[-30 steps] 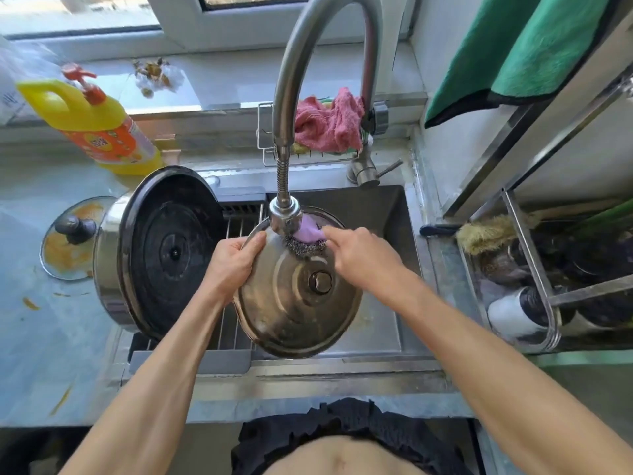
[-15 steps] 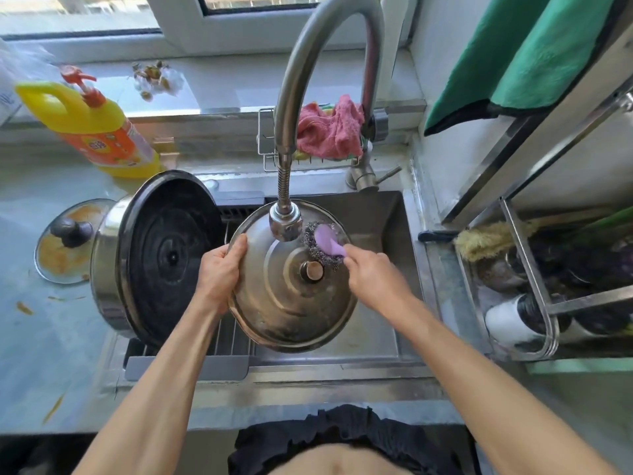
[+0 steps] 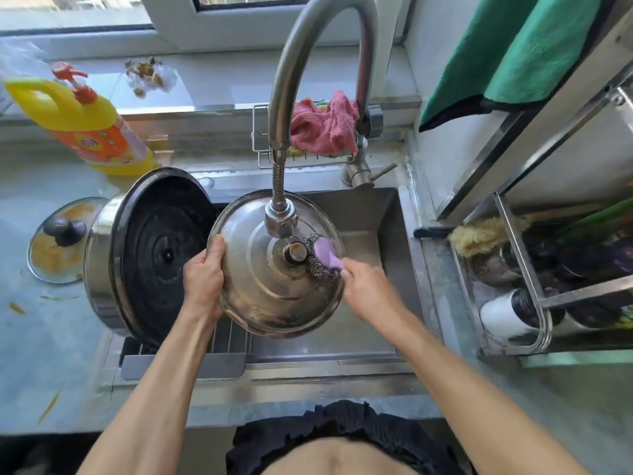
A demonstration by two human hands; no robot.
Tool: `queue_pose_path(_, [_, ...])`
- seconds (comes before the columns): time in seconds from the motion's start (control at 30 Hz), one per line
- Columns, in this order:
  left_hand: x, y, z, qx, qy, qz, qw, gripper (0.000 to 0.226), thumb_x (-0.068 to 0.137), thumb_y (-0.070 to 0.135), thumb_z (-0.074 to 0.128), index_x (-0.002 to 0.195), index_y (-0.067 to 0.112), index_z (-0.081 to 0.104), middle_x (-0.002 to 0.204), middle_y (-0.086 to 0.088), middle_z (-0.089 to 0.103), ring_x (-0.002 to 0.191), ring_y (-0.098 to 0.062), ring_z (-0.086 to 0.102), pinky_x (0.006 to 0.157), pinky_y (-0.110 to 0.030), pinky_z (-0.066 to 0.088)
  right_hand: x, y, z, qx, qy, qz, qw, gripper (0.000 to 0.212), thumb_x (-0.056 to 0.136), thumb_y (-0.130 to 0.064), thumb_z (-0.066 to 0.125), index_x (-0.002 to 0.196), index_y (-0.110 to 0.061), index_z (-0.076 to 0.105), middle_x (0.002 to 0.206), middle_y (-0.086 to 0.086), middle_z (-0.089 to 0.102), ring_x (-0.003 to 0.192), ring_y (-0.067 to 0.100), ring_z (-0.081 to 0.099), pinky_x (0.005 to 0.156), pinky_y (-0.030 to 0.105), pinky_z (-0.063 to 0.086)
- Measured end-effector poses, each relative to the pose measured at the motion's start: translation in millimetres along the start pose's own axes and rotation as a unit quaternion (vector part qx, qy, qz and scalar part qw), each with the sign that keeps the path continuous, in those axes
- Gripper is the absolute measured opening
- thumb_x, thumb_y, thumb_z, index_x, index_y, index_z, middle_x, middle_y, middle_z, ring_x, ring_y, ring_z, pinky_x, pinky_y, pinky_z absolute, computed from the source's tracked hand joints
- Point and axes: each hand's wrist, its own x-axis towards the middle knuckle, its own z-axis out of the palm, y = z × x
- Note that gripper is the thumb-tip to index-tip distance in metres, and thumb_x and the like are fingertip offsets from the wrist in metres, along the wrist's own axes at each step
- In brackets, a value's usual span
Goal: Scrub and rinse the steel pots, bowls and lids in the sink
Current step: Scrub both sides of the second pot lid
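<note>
A round steel lid (image 3: 270, 296) with a central knob (image 3: 296, 252) is held tilted over the sink (image 3: 373, 214), under the faucet head (image 3: 281, 221). My left hand (image 3: 203, 279) grips the lid's left rim. My right hand (image 3: 368, 293) holds the purple handle of a steel-wool scrubber (image 3: 323, 257), whose wire pad presses on the lid just right of the knob. A large steel pot (image 3: 137, 255) with a blackened bottom lies on its side on the rack at the sink's left.
A dirty glass lid (image 3: 58, 241) lies on the counter at left, behind it a yellow detergent bottle (image 3: 89, 125). A pink cloth (image 3: 325, 128) sits in a wire caddy behind the tap. A steel rack (image 3: 534, 269) with utensils stands at right.
The scrubber has moved from the lid's top edge clockwise and down to the right of the knob. My left hand keeps its hold on the rim.
</note>
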Motion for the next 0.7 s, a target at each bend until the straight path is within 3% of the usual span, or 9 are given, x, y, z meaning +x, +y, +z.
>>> queue_pose_path(0.07, [-0.9,-0.4,-2.4,-0.001,0.009,0.005,1.0,0.032,0.1,0.035,0.062,0.076,0.015,0.07,0.071,0.004,0.069,0.067,-0.013,0.062,0.065,-0.031,0.055,4.6,4.3,-3.5,0.009,0.005,0.029,1.0,0.016,0.099,-0.024,0.042,0.098,-0.023,0.058,0.098,0.016,0.066,0.093,0.038,0.06,0.066,0.036,0.04])
queue_pose_path(0.13, [-5.0,-3.0,-1.8,-0.002,0.024,0.012,1.0,0.034,0.1,0.034,0.063,0.072,0.016,0.066,0.063,0.009,0.066,0.061,-0.009,0.059,0.058,-0.025,0.053,6.5,4.1,-0.5,0.01,0.006,0.05,0.999,0.024,0.097,-0.02,0.042,0.112,-0.025,0.061,0.102,0.016,0.066,0.094,0.038,0.061,0.068,0.034,0.041])
queue_pose_path(0.2, [-10.3,-6.5,-0.8,-0.01,0.044,0.015,0.999,0.034,0.1,0.033,0.062,0.071,0.016,0.065,0.06,0.012,0.065,0.059,-0.006,0.058,0.054,-0.022,0.052,-3.9,-6.1,10.1,0.007,-0.009,0.019,1.0,0.031,0.096,-0.023,0.042,0.122,-0.029,0.059,0.103,0.014,0.068,0.096,0.037,0.062,0.069,0.035,0.044])
queue_pose_path(0.37, [-22.7,-5.4,0.3,0.014,0.024,0.051,0.998,0.034,0.101,0.029,0.062,0.07,0.014,0.068,0.06,0.009,0.065,0.056,-0.006,0.057,0.05,-0.02,0.05,6.6,4.4,-7.1,0.036,-0.02,0.084,0.996,0.02,0.098,-0.018,0.043,0.1,-0.016,0.063,0.098,0.015,0.067,0.096,0.036,0.06,0.069,0.033,0.041])
queue_pose_path(0.5, [-27.3,-4.1,7.7,0.04,0.072,0.06,0.995,0.037,0.101,0.031,0.062,0.069,0.012,0.064,0.061,0.008,0.058,0.054,-0.003,0.052,0.05,-0.022,0.046,-4.0,-7.8,7.4,0.036,-0.017,0.027,0.999,0.023,0.098,-0.028,0.041,0.106,-0.023,0.062,0.095,0.011,0.068,0.09,0.035,0.061,0.074,0.038,0.051])
queue_pose_path(0.6, [-31.5,-9.7,10.0,0.079,0.099,0.092,0.988,0.046,0.102,0.031,0.059,0.066,0.004,0.054,0.059,0.004,0.047,0.049,-0.001,0.041,0.048,-0.024,0.036,2.8,-0.4,-6.3,0.029,0.039,0.04,0.998,0.026,0.1,-0.027,0.04,0.116,-0.027,0.061,0.099,0.015,0.068,0.095,0.038,0.061,0.071,0.037,0.045])
queue_pose_path(0.7, [-40.9,-10.2,15.9,0.111,0.109,0.121,0.98,0.048,0.102,0.029,0.057,0.061,0.009,0.042,0.054,0.006,0.037,0.044,-0.002,0.033,0.044,-0.022,0.028,-10.3,-25.1,-5.1,-0.004,0.041,-0.027,0.999,0.028,0.1,-0.027,0.038,0.12,-0.032,0.057,0.095,0.013,0.066,0.088,0.036,0.061,0.065,0.037,0.042])
